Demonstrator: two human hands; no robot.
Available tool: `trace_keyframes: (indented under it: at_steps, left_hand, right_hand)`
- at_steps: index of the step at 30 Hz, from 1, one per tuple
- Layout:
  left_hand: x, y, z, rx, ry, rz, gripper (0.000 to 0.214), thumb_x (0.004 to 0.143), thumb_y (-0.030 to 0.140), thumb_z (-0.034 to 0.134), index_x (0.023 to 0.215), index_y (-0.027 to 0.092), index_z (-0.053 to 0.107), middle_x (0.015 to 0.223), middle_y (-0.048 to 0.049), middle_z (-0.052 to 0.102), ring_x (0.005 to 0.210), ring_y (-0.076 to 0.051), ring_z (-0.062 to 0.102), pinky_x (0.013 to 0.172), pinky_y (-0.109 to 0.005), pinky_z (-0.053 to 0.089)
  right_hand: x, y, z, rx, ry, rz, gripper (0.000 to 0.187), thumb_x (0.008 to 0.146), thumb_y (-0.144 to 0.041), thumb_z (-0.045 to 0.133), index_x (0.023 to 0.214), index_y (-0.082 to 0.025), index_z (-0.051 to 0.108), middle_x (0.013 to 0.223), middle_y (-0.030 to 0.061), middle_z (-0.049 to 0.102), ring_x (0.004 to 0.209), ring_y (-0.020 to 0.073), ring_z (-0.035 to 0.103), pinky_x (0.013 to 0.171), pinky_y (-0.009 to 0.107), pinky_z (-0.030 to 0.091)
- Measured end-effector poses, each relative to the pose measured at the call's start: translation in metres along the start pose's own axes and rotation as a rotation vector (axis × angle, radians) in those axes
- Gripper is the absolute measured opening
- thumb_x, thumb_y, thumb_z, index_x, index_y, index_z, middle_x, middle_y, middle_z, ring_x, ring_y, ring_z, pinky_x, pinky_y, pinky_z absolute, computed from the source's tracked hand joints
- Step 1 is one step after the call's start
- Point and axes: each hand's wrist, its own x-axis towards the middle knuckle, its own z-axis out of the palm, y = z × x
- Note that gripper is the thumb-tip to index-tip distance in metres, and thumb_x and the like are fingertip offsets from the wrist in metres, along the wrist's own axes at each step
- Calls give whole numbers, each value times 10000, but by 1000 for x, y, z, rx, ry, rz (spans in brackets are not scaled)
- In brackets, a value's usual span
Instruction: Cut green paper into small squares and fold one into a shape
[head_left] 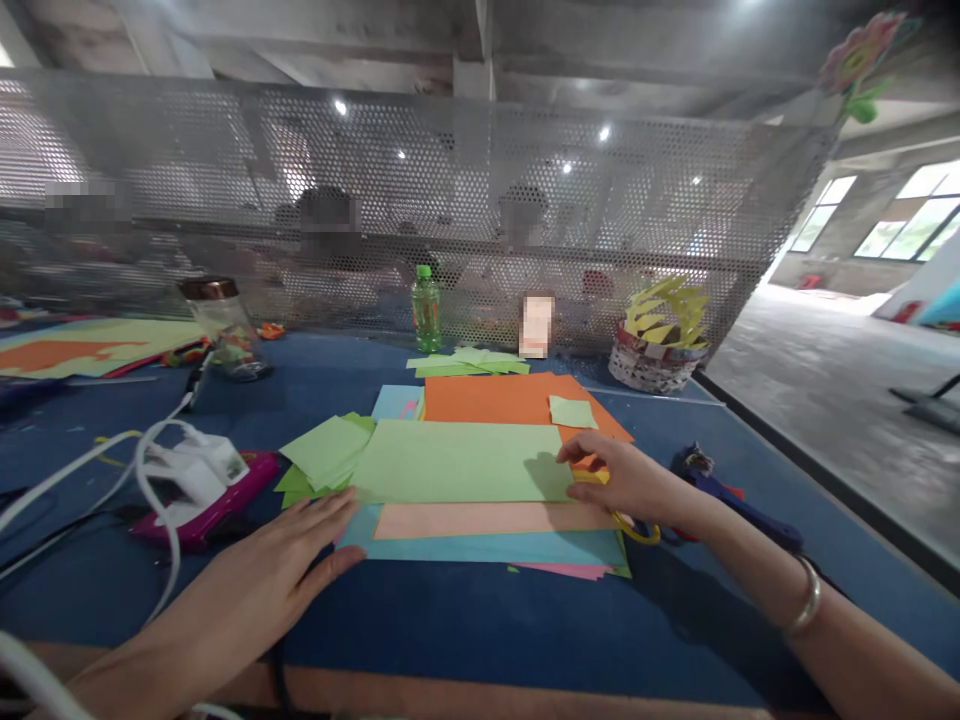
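Note:
A light green paper sheet (465,460) lies in front of me, over a pale pink strip (487,519) and blue paper (480,547). My left hand (307,545) lies with fingers stretched out, their tips at the sheet's lower left corner. At its right edge my right hand (619,475) is bent, thumb and fingers apart, with nothing visible between them. Partly hidden under that hand is a yellow loop-shaped handle (639,532). Behind the sheet lies orange paper (487,398), bearing a small green piece (573,411). Cut green pieces (326,455) lie beyond my left hand.
A magenta power strip (202,510) with white plugs and cables is at left. A lidded jar (229,335), a green bottle (427,315) and a woven basket (652,365) stand near the perforated screen (450,180). A blue-handled tool (742,508) lies at right.

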Motion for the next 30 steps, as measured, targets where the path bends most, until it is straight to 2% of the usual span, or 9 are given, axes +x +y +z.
trace_keyframes:
  at_steps: [5, 8, 11, 14, 18, 20, 22, 25, 30]
  left_hand:
    - [-1, -4, 2, -2, 1, -8, 568, 921, 576, 464, 1392, 265, 519, 1438, -21, 504, 1325, -300, 472, 1084, -485, 427]
    - [-2, -1, 1, 17, -1, -4, 584, 926, 586, 443, 1389, 239, 526, 1442, -40, 497, 1328, -312, 465, 1088, -501, 418]
    - [-1, 1, 0, 8, 22, 1, 587, 918, 598, 450, 1374, 241, 545, 1429, -43, 511, 1318, -318, 476, 1083, -501, 425]
    - [1, 2, -2, 12, 45, 13, 568, 918, 608, 439, 1330, 247, 590, 1396, -45, 549, 1296, -314, 503, 1100, -507, 402]
    - [9, 11, -5, 36, 115, 39, 536, 929, 601, 422, 1239, 233, 659, 1328, -57, 618, 1285, -311, 519, 1140, -523, 332]
    - [16, 21, -6, 31, 170, 45, 554, 931, 588, 433, 1292, 210, 618, 1386, -70, 568, 1328, -312, 469, 1143, -502, 335]
    - [26, 31, -6, 20, 179, 75, 573, 946, 550, 435, 1383, 190, 524, 1467, -79, 477, 1371, -292, 411, 1156, -473, 320]
    - [43, 41, -5, -33, 106, 150, 550, 971, 438, 411, 1467, 201, 397, 1523, -68, 391, 1405, -269, 352, 1160, -457, 309]
    - [65, 42, -4, -63, -17, 188, 582, 896, 175, 343, 1478, 186, 370, 1508, -68, 418, 1390, -227, 385, 1167, -455, 287]
  right_hand:
    - [0, 4, 19, -94, 16, -111, 413, 820, -387, 693, 1192, -225, 620, 1245, 97, 633, 1089, 251, 620, 926, 378, 502]
    - [2, 6, 24, -118, 34, -170, 365, 817, -380, 714, 1143, -219, 680, 1265, 96, 646, 1149, 259, 611, 990, 371, 484]
    - [2, 6, 26, -150, 3, -228, 315, 865, -359, 657, 1150, -228, 695, 1295, 85, 645, 1179, 255, 607, 1027, 372, 470]
    - [0, 4, 28, -236, 26, -277, 392, 875, -270, 602, 1262, -208, 627, 1349, 98, 605, 1197, 271, 593, 1036, 406, 467]
    - [-1, -1, 30, -349, 8, -296, 561, 754, -63, 539, 1306, -150, 575, 1361, 119, 588, 1207, 283, 574, 1044, 415, 456]
    - [-1, -5, 30, -371, 8, -289, 520, 767, -82, 540, 1280, -154, 582, 1342, 123, 598, 1196, 289, 577, 1029, 419, 462]
    - [-1, -9, 31, -368, 23, -273, 423, 825, -185, 568, 1248, -186, 590, 1315, 117, 613, 1182, 293, 583, 1007, 420, 470]
    - [0, -12, 32, -360, 33, -250, 386, 859, -300, 578, 1234, -206, 581, 1275, 115, 632, 1170, 298, 585, 987, 420, 477]
    - [1, -7, 31, -369, 19, -258, 604, 728, -80, 504, 1323, -183, 517, 1288, 116, 624, 1188, 282, 567, 1000, 434, 467]
